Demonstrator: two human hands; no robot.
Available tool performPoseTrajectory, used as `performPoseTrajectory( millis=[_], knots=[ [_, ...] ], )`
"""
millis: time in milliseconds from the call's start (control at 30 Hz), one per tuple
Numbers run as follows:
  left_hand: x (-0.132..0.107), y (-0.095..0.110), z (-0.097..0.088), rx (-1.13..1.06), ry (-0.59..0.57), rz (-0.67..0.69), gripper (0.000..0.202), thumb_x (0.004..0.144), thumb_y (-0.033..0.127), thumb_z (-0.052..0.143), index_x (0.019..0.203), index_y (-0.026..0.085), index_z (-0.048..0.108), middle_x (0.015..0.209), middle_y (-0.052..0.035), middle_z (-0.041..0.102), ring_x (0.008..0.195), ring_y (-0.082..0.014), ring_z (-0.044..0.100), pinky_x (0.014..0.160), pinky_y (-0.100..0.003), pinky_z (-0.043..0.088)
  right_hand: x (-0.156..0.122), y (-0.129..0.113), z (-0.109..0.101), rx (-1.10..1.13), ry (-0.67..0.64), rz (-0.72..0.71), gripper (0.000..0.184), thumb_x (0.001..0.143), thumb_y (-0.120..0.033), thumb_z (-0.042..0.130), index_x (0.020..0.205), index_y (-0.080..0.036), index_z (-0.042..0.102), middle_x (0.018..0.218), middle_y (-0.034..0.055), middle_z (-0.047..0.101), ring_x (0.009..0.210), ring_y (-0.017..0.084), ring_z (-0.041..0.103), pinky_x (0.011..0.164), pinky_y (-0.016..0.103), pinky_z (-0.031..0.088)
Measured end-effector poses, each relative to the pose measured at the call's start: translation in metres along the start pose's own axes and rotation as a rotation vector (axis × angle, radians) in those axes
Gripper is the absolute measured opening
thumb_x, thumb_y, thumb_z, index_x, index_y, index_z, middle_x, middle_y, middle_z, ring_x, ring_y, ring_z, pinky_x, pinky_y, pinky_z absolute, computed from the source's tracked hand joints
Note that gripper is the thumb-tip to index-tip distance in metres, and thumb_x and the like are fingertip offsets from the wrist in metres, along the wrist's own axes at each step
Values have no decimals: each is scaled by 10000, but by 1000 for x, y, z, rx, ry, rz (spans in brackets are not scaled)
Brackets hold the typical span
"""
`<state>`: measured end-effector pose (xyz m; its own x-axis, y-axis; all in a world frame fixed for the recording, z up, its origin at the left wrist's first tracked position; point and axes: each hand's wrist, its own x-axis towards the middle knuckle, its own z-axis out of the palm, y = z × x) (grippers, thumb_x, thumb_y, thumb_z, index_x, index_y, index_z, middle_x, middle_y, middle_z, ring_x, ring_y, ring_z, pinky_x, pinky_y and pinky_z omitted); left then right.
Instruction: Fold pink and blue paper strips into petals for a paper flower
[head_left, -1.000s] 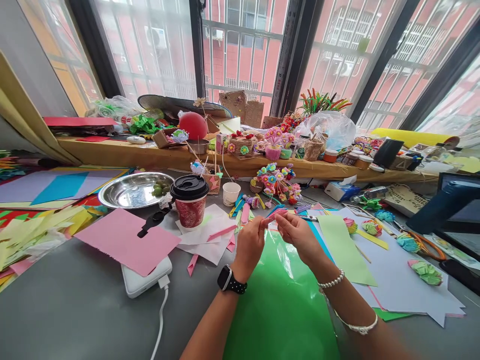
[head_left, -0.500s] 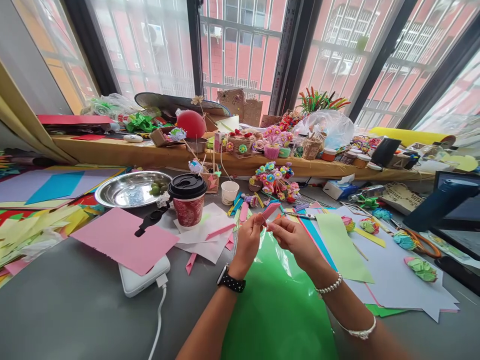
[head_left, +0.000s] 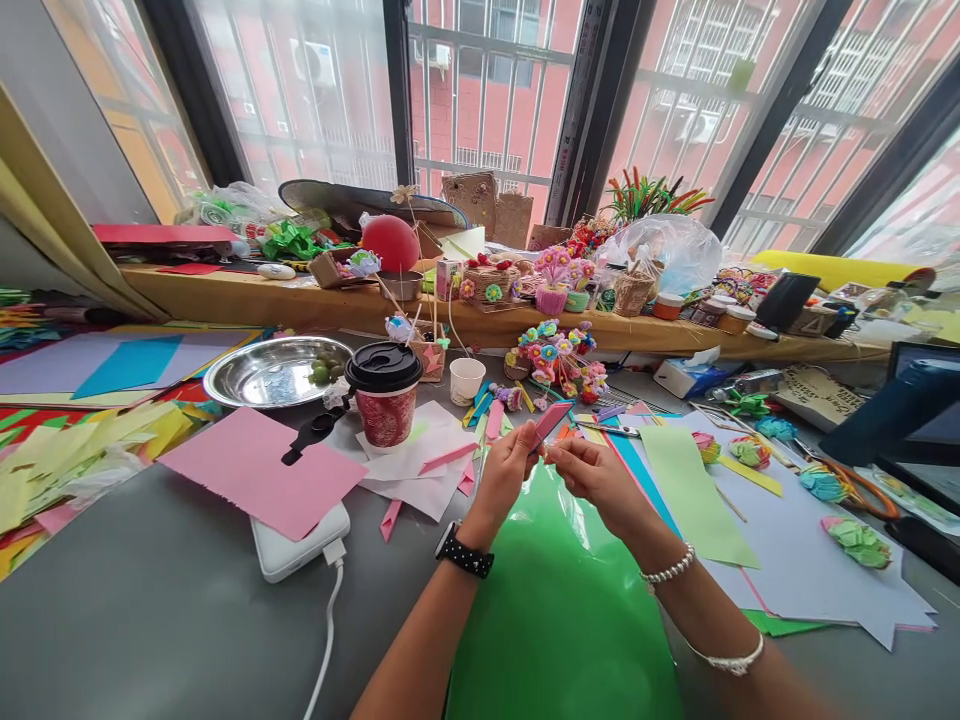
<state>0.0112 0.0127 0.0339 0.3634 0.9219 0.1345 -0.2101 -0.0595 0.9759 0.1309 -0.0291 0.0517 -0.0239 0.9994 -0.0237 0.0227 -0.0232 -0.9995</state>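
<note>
My left hand [head_left: 504, 470] is closed around a folded strip of pink paper [head_left: 553, 420], thumb on top, above the far end of a shiny green sheet [head_left: 566, 610]. Close beside it, my right hand [head_left: 596, 478] has its thumb and forefinger pinched together at the lower end of the strip; what lies between those fingertips is too small to make out. Other folded pink paper pieces [head_left: 448, 458] lie on white paper [head_left: 420, 490] to the left. Behind the right hand rest scissors [head_left: 609, 430].
At the left are a lidded coffee cup [head_left: 384, 400], a steel bowl [head_left: 259, 372], a pink sheet [head_left: 262, 470] and a white power bank [head_left: 300, 545] with a cable. Paper flowers [head_left: 855, 540] lie on white sheets at the right. Crafts line the windowsill [head_left: 315, 310].
The view has shifted slightly, so the surroundings sit a little further right. Between my hands the pink strip shows more of its length, and the right fingertips have moved slightly lower.
</note>
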Motion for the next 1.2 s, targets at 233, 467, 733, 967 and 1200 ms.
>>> performPoseTrajectory(
  millis=[233,467,733,967,1200],
  knots=[
    [1,-1,-2,-64,-84,-51,436,714,573,429,563,187,293,460,90,216,383,-30,161,379,-215,108,-1,0,-2,-45,-28,-33,329,668,-489,576,645,-163,537,452,-82,293,396,48,214,385,219,129],
    [-1,4,-6,-50,-273,-129,404,746,514,422,550,180,306,467,89,212,390,-34,142,387,-217,93,-1,5,-19,-146,-139,-47,299,689,-458,570,646,-163,550,464,-72,329,418,54,257,399,209,163],
    [-8,14,-13,197,-644,-199,410,760,518,371,548,168,374,475,64,292,413,-51,211,400,-214,138,12,-9,-49,-558,-550,-147,191,723,-318,552,672,-147,620,552,-19,484,508,88,397,455,200,284],
    [-11,11,-6,677,-726,2,433,823,440,282,573,154,491,560,26,486,511,-73,425,500,-185,301,36,-38,-44,-996,-932,-105,147,710,-162,520,678,-136,661,519,-42,504,481,63,398,468,167,298],
    [-8,-6,-1,1379,-278,330,332,865,287,278,744,156,558,702,-54,616,626,-163,554,506,-241,307,53,-67,-26,-1550,-682,-145,124,696,-87,535,706,-106,656,623,36,610,557,101,491,481,189,293]
  ],
)
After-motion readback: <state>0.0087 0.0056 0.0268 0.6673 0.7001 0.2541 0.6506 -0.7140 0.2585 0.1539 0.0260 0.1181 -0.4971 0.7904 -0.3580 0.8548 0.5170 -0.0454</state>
